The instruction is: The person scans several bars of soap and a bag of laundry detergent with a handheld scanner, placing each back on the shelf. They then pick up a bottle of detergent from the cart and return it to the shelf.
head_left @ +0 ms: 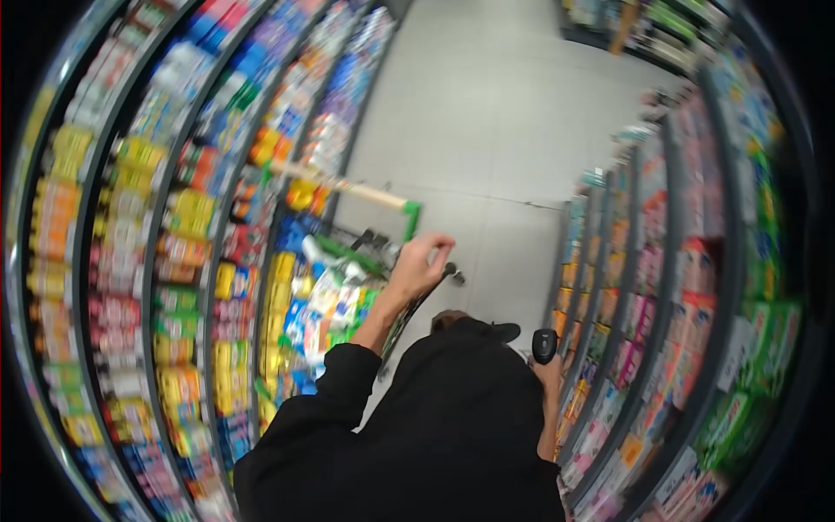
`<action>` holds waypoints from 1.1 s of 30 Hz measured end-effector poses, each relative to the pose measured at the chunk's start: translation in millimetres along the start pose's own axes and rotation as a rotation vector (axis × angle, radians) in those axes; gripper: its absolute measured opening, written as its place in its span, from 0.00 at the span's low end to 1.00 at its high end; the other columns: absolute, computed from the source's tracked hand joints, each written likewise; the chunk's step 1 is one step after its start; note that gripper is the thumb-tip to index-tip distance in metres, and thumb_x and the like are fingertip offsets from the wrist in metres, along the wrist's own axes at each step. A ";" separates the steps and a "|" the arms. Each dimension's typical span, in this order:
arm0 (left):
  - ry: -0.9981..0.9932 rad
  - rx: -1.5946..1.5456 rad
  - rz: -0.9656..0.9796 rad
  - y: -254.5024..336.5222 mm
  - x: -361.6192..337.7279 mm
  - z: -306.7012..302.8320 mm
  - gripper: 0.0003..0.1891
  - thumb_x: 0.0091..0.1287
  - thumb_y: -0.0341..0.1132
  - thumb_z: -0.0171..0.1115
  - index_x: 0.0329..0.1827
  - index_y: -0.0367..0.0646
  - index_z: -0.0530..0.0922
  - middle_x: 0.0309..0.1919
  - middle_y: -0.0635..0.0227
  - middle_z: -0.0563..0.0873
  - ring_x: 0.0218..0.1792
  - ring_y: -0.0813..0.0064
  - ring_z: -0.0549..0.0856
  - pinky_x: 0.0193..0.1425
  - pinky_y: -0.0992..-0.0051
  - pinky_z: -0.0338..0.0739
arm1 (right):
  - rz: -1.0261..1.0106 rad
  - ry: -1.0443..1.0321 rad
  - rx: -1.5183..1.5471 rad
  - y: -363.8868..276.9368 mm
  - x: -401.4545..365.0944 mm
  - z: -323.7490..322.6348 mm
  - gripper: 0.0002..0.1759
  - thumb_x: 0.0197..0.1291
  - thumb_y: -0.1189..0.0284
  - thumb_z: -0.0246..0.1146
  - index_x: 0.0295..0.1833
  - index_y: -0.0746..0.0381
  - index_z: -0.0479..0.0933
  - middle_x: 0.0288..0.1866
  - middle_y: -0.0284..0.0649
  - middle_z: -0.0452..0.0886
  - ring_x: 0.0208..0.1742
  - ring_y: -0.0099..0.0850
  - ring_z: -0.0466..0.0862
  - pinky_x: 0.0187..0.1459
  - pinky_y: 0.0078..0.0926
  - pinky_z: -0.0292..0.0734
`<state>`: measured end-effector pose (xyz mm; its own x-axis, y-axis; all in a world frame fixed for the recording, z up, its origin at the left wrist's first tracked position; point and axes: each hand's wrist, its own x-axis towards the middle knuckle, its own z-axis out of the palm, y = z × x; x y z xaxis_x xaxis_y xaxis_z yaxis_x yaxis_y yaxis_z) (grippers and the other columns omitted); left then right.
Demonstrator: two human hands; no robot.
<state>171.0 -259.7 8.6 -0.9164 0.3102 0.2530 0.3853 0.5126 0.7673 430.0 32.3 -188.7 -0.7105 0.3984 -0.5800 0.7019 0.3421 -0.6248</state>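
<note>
My left hand (424,266) is raised beside the right edge of a loaded shopping cart (352,254). Its fingers are loosely curled, and I see nothing in them. Packaged goods (326,300) in white, blue, green and yellow fill the cart under my left forearm. My right hand (548,371) is low, close to the right-hand shelves, with its fingers wrapped round a black handheld device that looks like a barcode scanner (544,346). Part of that hand is hidden behind the device. The picture is somewhat blurred.
Tall shelves (156,226) of colourful packages line the left side. More shelves (657,287) of boxes and packs stand close on the right. A pale bar with green ends (348,186) spans the cart's far end. Grey floor (487,104) runs ahead to another shelf (644,35).
</note>
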 end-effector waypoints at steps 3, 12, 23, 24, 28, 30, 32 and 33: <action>0.303 0.005 -0.272 -35.4 -44.8 -79.8 0.05 0.67 0.26 0.63 0.43 0.36 0.83 0.38 0.56 0.89 0.38 0.64 0.89 0.46 0.70 0.81 | -0.207 -0.050 0.008 64.9 23.6 54.7 0.24 0.40 0.73 0.78 0.46 0.67 0.81 0.40 0.47 0.87 0.45 0.43 0.87 0.49 0.38 0.80; 0.375 0.436 -1.212 -193.2 -277.4 -168.2 0.29 0.61 0.49 0.70 0.60 0.41 0.75 0.58 0.47 0.80 0.57 0.48 0.81 0.61 0.55 0.75 | 0.158 -0.203 0.119 1.8 -7.0 50.9 0.05 0.50 0.76 0.69 0.27 0.63 0.79 0.21 0.34 0.78 0.22 0.26 0.78 0.28 0.28 0.72; 0.277 0.381 -1.237 -237.5 -335.3 -177.9 0.43 0.47 0.63 0.76 0.56 0.37 0.78 0.52 0.48 0.84 0.54 0.47 0.83 0.58 0.56 0.77 | -0.264 0.001 -0.482 16.1 -52.6 123.8 0.14 0.48 0.70 0.71 0.41 0.64 0.84 0.34 0.51 0.87 0.47 0.52 0.87 0.50 0.45 0.78; 0.257 0.364 -1.250 -229.0 -327.3 -185.9 0.42 0.45 0.62 0.78 0.53 0.35 0.80 0.49 0.47 0.86 0.50 0.46 0.85 0.56 0.57 0.79 | -0.280 -0.106 -0.500 17.0 -46.3 128.1 0.14 0.47 0.69 0.71 0.40 0.65 0.84 0.33 0.50 0.87 0.46 0.50 0.87 0.49 0.44 0.79; 0.598 -0.367 -1.053 -199.1 -319.0 -193.4 0.31 0.60 0.53 0.72 0.54 0.33 0.80 0.46 0.59 0.88 0.44 0.64 0.88 0.49 0.68 0.82 | -0.134 -0.283 -0.450 -5.4 -46.1 127.0 0.14 0.46 0.67 0.73 0.36 0.66 0.83 0.30 0.46 0.86 0.38 0.41 0.87 0.43 0.41 0.79; 0.668 -0.779 -0.967 -161.1 -310.8 -184.7 0.28 0.69 0.52 0.61 0.60 0.36 0.78 0.45 0.65 0.88 0.43 0.71 0.87 0.50 0.69 0.80 | -0.196 -0.214 -0.355 16.5 -33.3 137.6 0.13 0.49 0.67 0.73 0.32 0.66 0.81 0.25 0.38 0.83 0.28 0.31 0.82 0.35 0.35 0.77; 0.814 -1.198 -0.787 -113.4 -286.6 -161.2 0.27 0.71 0.52 0.55 0.63 0.38 0.76 0.50 0.60 0.86 0.47 0.67 0.86 0.49 0.64 0.80 | -0.221 -0.226 -0.250 -3.9 -47.4 129.2 0.13 0.50 0.67 0.72 0.33 0.67 0.81 0.25 0.38 0.83 0.28 0.29 0.82 0.34 0.34 0.77; 0.755 -1.366 -0.764 -89.4 -275.8 -151.2 0.27 0.71 0.52 0.53 0.64 0.39 0.75 0.51 0.58 0.85 0.48 0.65 0.85 0.49 0.63 0.80 | -0.216 -0.230 -0.190 -11.8 -53.2 125.4 0.13 0.51 0.68 0.72 0.33 0.67 0.81 0.24 0.37 0.83 0.28 0.28 0.82 0.34 0.33 0.77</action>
<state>372.8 -512.1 -40.7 -0.8314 -0.2744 -0.4831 -0.1198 -0.7605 0.6382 453.2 -99.7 -216.0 -0.8210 0.1052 -0.5612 0.5158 0.5583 -0.6498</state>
